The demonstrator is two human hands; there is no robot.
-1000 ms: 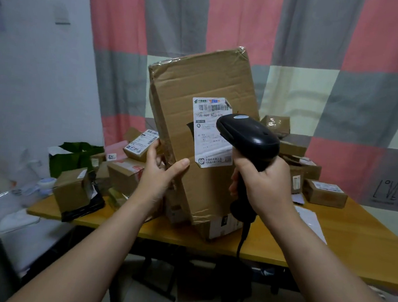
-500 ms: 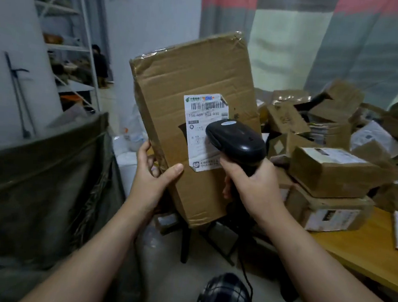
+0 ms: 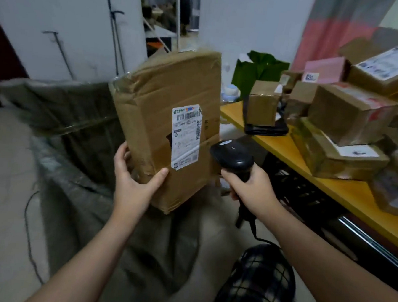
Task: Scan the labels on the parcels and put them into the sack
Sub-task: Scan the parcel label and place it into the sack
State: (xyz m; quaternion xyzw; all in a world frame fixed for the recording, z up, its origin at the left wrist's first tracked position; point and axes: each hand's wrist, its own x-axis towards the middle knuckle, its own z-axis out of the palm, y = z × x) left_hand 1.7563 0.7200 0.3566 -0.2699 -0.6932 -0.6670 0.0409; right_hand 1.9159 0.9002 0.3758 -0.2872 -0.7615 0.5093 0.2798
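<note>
A: Beside the table (image 3: 288, 155): one sack (image 3: 77, 165), one parcel (image 3: 158, 114) held above it, one scanner (image 3: 232, 156). Table pile (image 3: 338, 128) too blurred to count.
B: Hands?
A: Left hand (image 3: 133, 181) grips parcel's bottom corner, right hand (image 3: 249, 190) wraps scanner handle. Scanner's dropped off the label (image 3: 186, 135) since before.

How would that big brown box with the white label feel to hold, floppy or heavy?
Probably stiff: the cardboard box looks flat-sided though the left hand grips only its lower corner. Likely fairly light for its size, since one hand holds it up. Its glossy tape might be slippery.
</note>
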